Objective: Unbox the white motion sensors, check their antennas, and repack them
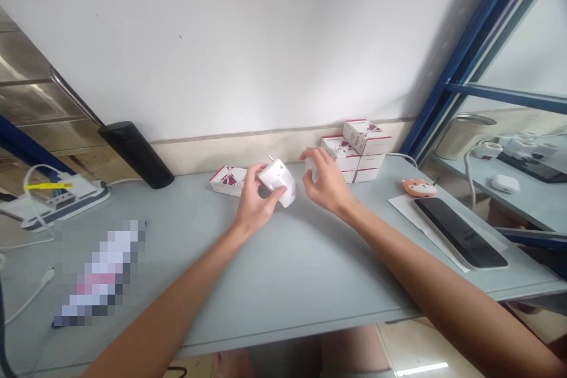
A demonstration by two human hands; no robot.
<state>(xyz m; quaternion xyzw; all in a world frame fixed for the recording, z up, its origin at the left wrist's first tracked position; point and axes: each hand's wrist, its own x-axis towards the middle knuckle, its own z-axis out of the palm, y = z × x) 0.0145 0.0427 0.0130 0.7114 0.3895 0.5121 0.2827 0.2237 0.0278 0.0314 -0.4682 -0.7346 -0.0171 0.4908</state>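
Head view: above the worktop (pixel 287 277), the white plug (pixel 280 179) is pinched by the left hand (pixel 255 204), pins (pixel 270 157) toward the back edge; just rightward, apart, a pale piece (pixel 312 170) seems loosely held in the half-curled grip of the right hand (pixel 328 182).

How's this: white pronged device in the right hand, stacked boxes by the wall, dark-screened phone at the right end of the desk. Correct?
No, wrong hand: the head view shows the white pronged device in the left hand; the right hand is apart from it. The rest stands: stacked boxes by the wall, dark-screened phone at the right end of the desk.
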